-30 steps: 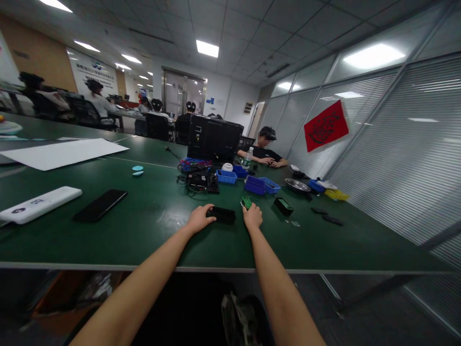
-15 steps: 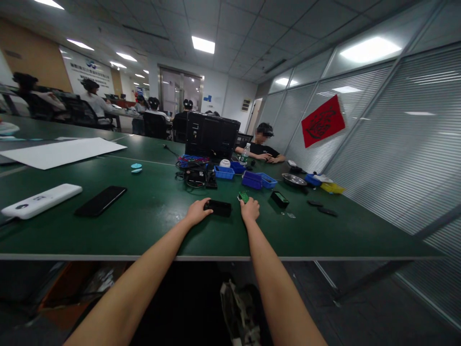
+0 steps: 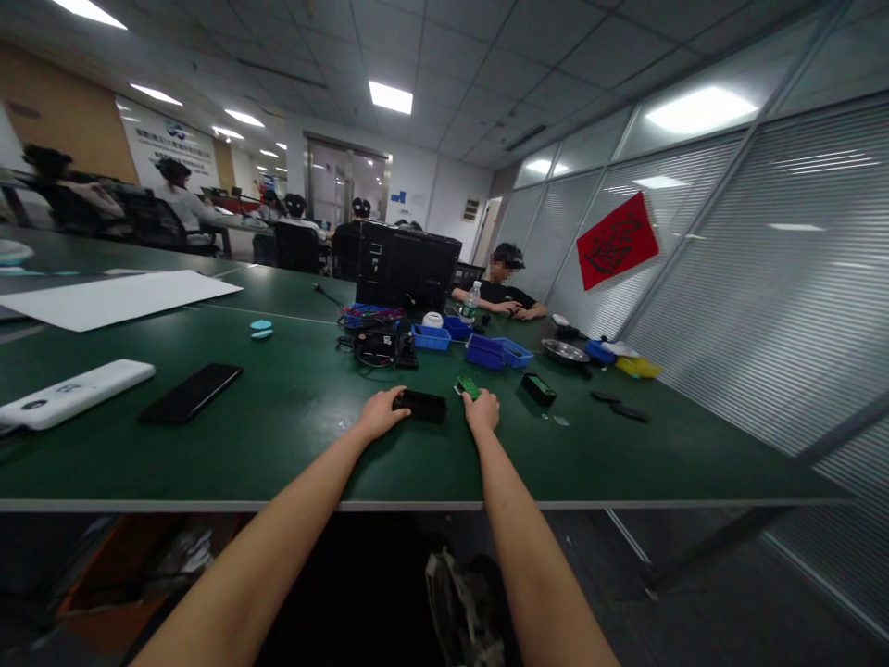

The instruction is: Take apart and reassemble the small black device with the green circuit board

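Observation:
My left hand (image 3: 381, 413) is closed on the left end of a black open-topped plastic case (image 3: 425, 407), low over the green table. To its right, my right hand (image 3: 482, 409) pinches a small green circuit board (image 3: 467, 386), which has a pale edge on its left side. The case and the board are apart. Farther right lies another black case (image 3: 539, 390) with a green board showing in it. Small clear pieces (image 3: 560, 421) rest on the table just in front of that case.
Blue bins (image 3: 484, 351), a white ball (image 3: 432, 320) and a black adapter with cables (image 3: 376, 347) stand beyond my hands, before a monitor (image 3: 406, 266). A phone (image 3: 192, 393) and a white power strip-like device (image 3: 76, 395) lie left. A metal bowl (image 3: 565, 351) is right. A person (image 3: 504, 287) sits opposite.
The view has shifted slightly. My right hand has tilted the green board a little, so more of its face shows. My left hand keeps its hold on the black case.

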### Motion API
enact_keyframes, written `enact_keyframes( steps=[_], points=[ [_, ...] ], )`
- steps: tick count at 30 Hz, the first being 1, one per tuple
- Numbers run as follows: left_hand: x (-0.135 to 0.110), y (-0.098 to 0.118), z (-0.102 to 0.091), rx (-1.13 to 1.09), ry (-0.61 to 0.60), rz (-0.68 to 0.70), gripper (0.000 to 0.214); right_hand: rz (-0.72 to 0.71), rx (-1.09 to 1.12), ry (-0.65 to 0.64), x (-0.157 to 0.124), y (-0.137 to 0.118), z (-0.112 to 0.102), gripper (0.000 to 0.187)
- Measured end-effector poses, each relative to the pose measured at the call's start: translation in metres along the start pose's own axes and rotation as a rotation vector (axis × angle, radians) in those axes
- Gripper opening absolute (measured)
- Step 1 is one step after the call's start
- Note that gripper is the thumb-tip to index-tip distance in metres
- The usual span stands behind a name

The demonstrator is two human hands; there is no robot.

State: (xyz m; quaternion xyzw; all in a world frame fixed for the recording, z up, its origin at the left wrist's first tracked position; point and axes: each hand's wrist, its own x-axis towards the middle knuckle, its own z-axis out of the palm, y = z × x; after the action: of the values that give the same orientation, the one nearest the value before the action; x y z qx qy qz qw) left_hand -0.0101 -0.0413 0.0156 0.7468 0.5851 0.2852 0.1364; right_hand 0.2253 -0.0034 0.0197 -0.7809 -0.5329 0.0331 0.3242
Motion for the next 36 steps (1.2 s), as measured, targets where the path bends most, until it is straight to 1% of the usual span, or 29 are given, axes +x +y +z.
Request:
enact_keyframes(
  steps=[1, 3, 6, 7, 9, 11, 14, 16, 21, 24, 30, 36],
  points=[
    [0.0, 0.0, 0.0, -0.001, -0.001, 0.003, 0.057, -0.005, 0.075, -0.001, 0.001, 0.0, 0.001, 0.044],
    [0.0, 0.0, -0.001, -0.002, -0.002, 0.0, 0.056, -0.025, 0.325, -0.031, 0.004, -0.002, 0.003, 0.046],
    [-0.001, 0.001, -0.002, -0.009, -0.002, -0.006, 0.056, -0.072, 0.815, -0.15, 0.002, -0.011, 0.006, 0.056],
    [-0.001, 0.002, -0.002, -0.013, -0.002, -0.009, 0.056, -0.092, 0.941, -0.196, 0.0, -0.015, 0.007, 0.059],
    [-0.002, 0.003, -0.003, -0.018, -0.006, -0.019, 0.057, -0.157, 1.074, -0.281, -0.007, -0.024, 0.008, 0.059],
    [-0.002, 0.005, -0.004, -0.016, -0.01, -0.028, 0.056, -0.244, 1.051, -0.35, -0.015, -0.031, 0.008, 0.055],
    [-0.002, 0.005, -0.004, -0.007, -0.007, -0.032, 0.054, -0.354, 0.89, -0.409, -0.025, -0.036, 0.006, 0.049],
    [-0.001, 0.004, -0.003, 0.001, 0.001, -0.036, 0.054, -0.395, 0.823, -0.425, -0.028, -0.036, 0.003, 0.046],
    [0.0, 0.003, -0.002, -0.015, 0.008, -0.016, 0.056, -0.446, 0.799, -0.5, -0.028, -0.034, -0.005, 0.045],
    [-0.001, 0.004, -0.003, -0.012, -0.002, -0.031, 0.055, -0.464, 0.764, -0.488, -0.027, -0.034, -0.006, 0.042],
    [-0.002, 0.007, -0.004, -0.033, 0.002, -0.044, 0.054, -0.452, 0.708, -0.415, -0.024, -0.03, -0.003, 0.042],
    [-0.003, 0.006, -0.004, -0.02, 0.005, -0.042, 0.056, -0.533, 0.613, -0.449, -0.024, -0.028, 0.0, 0.04]
  ],
)
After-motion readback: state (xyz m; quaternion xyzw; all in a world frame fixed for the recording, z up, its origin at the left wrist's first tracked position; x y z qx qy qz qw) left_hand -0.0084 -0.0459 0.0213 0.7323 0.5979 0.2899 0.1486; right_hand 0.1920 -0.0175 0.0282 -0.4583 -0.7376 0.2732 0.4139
